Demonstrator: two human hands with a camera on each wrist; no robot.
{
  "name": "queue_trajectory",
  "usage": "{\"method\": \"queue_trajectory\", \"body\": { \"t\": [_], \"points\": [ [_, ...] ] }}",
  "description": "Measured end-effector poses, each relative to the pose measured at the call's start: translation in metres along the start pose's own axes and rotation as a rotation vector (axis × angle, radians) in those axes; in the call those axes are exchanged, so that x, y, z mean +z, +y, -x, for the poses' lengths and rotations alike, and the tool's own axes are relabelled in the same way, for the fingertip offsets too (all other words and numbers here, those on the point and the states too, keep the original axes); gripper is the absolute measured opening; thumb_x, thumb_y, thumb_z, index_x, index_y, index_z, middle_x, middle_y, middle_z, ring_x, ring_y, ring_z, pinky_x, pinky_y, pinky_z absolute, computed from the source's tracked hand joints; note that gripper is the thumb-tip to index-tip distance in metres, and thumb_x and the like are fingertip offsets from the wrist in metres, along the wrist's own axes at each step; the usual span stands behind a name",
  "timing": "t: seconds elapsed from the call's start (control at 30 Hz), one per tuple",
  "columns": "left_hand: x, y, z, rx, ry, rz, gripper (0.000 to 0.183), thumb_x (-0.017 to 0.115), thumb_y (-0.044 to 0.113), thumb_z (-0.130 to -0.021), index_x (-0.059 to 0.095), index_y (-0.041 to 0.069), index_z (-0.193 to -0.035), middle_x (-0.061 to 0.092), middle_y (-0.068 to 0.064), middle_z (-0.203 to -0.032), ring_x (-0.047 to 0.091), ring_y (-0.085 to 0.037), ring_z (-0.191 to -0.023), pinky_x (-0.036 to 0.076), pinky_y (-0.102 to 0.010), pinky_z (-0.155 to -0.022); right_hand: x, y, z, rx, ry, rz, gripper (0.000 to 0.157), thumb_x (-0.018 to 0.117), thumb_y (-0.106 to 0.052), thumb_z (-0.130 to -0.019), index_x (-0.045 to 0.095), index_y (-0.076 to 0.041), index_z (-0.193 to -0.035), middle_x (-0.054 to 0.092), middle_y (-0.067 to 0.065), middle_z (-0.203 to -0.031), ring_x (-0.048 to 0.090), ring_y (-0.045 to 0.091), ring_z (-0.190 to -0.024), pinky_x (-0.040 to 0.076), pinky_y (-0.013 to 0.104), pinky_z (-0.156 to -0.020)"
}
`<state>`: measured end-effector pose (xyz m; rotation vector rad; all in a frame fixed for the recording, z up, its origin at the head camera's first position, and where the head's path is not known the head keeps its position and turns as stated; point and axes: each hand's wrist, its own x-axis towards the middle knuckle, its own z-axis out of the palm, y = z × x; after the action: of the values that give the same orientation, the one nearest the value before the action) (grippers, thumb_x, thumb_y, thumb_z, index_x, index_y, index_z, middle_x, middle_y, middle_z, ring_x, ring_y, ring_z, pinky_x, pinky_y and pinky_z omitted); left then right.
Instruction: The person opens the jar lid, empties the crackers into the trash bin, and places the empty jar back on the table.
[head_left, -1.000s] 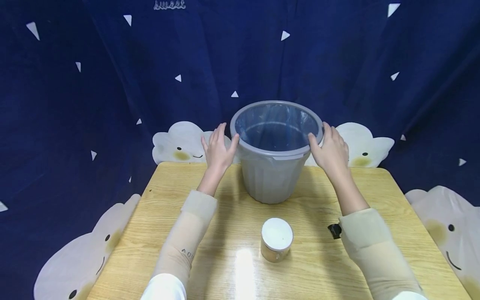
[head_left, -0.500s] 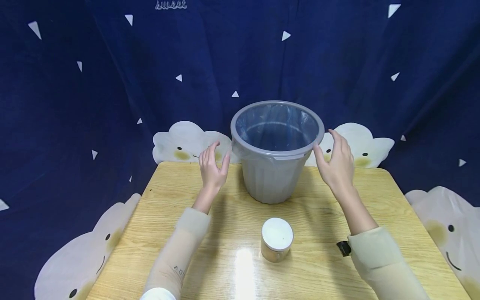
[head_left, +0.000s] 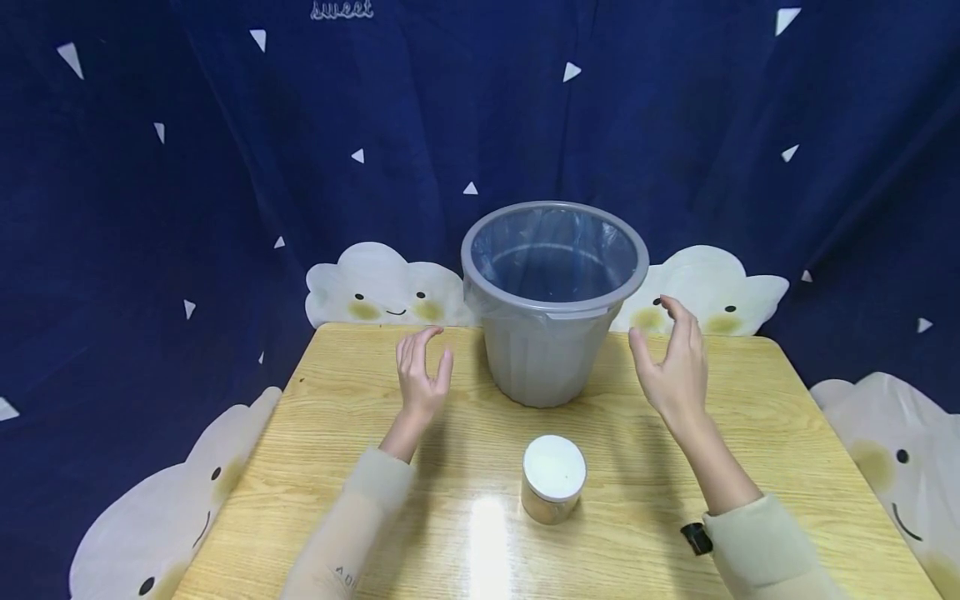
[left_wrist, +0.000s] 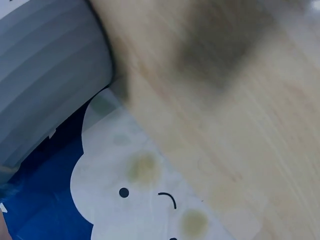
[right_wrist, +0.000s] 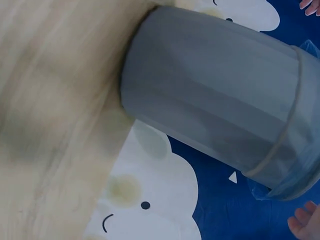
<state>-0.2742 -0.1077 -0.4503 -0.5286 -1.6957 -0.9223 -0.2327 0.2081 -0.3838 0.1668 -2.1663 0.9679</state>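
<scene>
A grey trash bin (head_left: 547, 354) stands upright toward the back of the wooden table, with a thin translucent bag lining its inside. Bluish film of this bag (right_wrist: 306, 160) shows at its rim in the right wrist view. To the left of the bin, apart from it, my left hand (head_left: 422, 379) hovers with loosely bent fingers and holds nothing. My right hand (head_left: 677, 375) is in the air on the bin's other side, thumb and fingers spread apart around bare air. Nearer to me, between both forearms, sits a small jar (head_left: 553, 479) with a white lid.
The wooden table (head_left: 345, 367) ends just behind the bin. A dark blue curtain (head_left: 420, 100) with white triangles hangs beyond it, with smiling white cloud shapes (head_left: 701, 283) along the table's edges. By the right cuff is a small black object (head_left: 697, 538).
Both hands have come off the bin's rim and drawn back toward me and lower, the left one also slightly leftward. Bin and jar have stayed in place.
</scene>
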Motion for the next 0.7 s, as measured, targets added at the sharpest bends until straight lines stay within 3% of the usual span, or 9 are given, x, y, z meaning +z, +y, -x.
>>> {"method": "queue_trajectory", "body": {
  "t": [0.37, 0.7],
  "points": [
    [-0.007, 0.004, 0.033, 0.037, -0.046, 0.076, 0.032, 0.05, 0.014, -0.078, 0.058, -0.008, -0.1, 0.064, -0.016, -0.091, 0.057, -0.031, -0.082, 0.038, -0.046, -0.081, 0.005, 0.005, 0.031, -0.083, 0.004, -0.042, 0.055, 0.059, -0.02, -0.079, 0.043, 0.002, -0.127, 0.05, 0.023, -0.118, 0.045, 0.038, -0.111, 0.035, 0.053, -0.09],
    [-0.013, 0.012, 0.063, 0.031, -0.125, 0.127, 0.035, 0.049, 0.016, -0.078, 0.057, -0.009, -0.101, 0.063, -0.016, -0.091, 0.057, -0.029, -0.082, 0.04, -0.041, -0.083, 0.009, 0.007, 0.053, -0.089, -0.08, -0.033, 0.059, 0.063, -0.019, -0.078, 0.041, -0.003, -0.13, 0.048, 0.021, -0.123, 0.044, 0.04, -0.113, 0.035, 0.054, -0.09]
  ]
}}
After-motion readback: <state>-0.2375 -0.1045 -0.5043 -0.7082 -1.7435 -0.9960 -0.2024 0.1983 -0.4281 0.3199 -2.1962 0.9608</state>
